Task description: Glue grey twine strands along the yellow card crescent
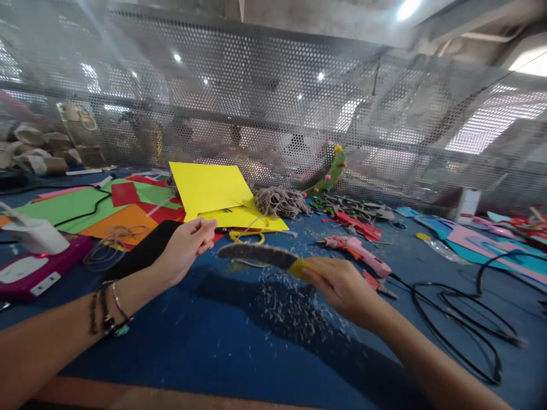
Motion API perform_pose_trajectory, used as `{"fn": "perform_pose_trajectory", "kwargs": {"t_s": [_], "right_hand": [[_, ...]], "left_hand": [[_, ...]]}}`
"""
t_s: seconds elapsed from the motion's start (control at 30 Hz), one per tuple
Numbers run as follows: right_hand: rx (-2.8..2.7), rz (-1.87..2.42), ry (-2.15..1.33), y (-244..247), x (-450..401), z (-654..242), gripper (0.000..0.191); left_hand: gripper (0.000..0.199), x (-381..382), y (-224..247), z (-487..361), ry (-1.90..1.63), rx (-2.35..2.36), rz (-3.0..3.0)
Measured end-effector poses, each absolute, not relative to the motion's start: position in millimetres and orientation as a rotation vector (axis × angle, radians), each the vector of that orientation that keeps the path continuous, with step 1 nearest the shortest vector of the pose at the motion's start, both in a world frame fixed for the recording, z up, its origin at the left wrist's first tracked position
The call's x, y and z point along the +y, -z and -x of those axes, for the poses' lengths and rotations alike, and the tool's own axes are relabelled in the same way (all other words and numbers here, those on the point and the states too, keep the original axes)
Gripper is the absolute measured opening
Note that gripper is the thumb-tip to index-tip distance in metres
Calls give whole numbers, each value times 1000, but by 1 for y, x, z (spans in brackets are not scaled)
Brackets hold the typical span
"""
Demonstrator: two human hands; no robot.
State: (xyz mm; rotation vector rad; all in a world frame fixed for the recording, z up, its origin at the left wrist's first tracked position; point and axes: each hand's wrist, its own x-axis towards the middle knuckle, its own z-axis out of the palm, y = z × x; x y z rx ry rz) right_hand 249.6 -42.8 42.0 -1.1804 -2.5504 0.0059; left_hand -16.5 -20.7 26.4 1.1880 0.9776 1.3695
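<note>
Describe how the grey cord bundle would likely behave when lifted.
The grey cord bundle would probably sag and flop, since its thin strands curl in loose loops. Strands might trail, tangled as they look. It seems unlikely to roll, being uneven and flattish.

My right hand (342,285) hides part of the yellow handle of the curved tool (256,253). Whether my left hand (183,250) pinches anything, I can't tell. The left edge cuts off the purple power strip (79,253). Shapes behind the perforated panel (213,74) blur; the pale bits (294,310) are too small to identify.
</note>
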Motion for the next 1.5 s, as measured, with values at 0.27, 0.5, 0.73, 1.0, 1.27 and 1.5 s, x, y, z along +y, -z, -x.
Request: {"fn": "perform_pose_trajectory", "kwargs": {"t_s": [0.27, 0.5, 0.73, 1.0, 1.27, 1.5], "right_hand": [[-1986, 1393, -486, -39, -41, -260, 39], [-1717, 1359, -665, -46, -51, -247, 44], [-1560, 1365, -935, -44, -51, -240, 44], [-1409, 1340, -917, -39, -43, -248, 39], [-1293, 1275, -1119, -31, -35, -246, 31], [-1462, 1340, -1321, -30, -37, -240, 32]], "left_hand": [[40, -21, -18, 14, -1216, 986, -1433], [30, -18, -8, 7, -1074, 888, -1742], [53, -30, -24, -45, -750, 549, -1951], [24, -30, -29, -62, -754, 699, -2107], [27, -51, -29, 0, -325, 677, -2951], [31, -71, -36, 21, -290, 642, -3246]]}}
